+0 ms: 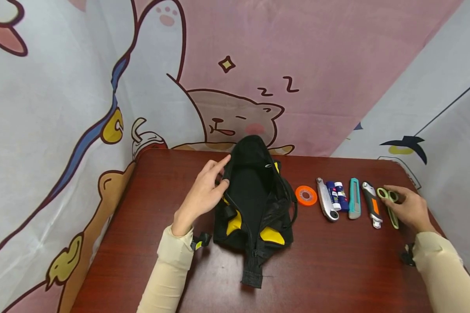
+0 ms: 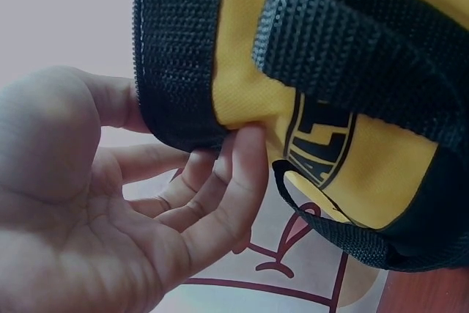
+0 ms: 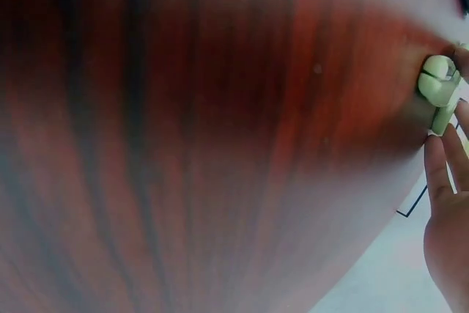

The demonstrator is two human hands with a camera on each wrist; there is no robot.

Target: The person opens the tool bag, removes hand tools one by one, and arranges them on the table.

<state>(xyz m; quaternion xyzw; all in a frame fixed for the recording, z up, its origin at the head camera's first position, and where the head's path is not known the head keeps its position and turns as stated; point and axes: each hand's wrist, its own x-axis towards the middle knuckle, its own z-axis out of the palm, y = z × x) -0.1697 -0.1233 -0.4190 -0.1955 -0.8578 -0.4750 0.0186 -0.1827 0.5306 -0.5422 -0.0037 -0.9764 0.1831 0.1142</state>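
Observation:
A black and yellow tool bag (image 1: 250, 152) stands unzipped on the table, its dark inside showing. My left hand (image 1: 203, 190) holds the left edge of its mouth, the thumb on one side and the fingers on the other. In the left wrist view the fingers lie against the bag's yellow cloth (image 2: 249, 100), below a black webbing strap (image 2: 352, 42). Far to the right, my right hand (image 1: 409, 209) pinches the light green scissors (image 1: 393, 216) by the handles. The right wrist view shows its fingers around the scissors (image 3: 438, 87) at the frame's edge.
Between bag and scissors lie an orange tape roll (image 1: 306, 195), a grey-handled cutter (image 1: 327, 200), two glue sticks (image 1: 338, 195), a teal box cutter (image 1: 354, 198) and a grey and orange utility knife (image 1: 372, 204). Patterned cloth (image 1: 317, 52) hangs behind the brown table (image 1: 317, 269).

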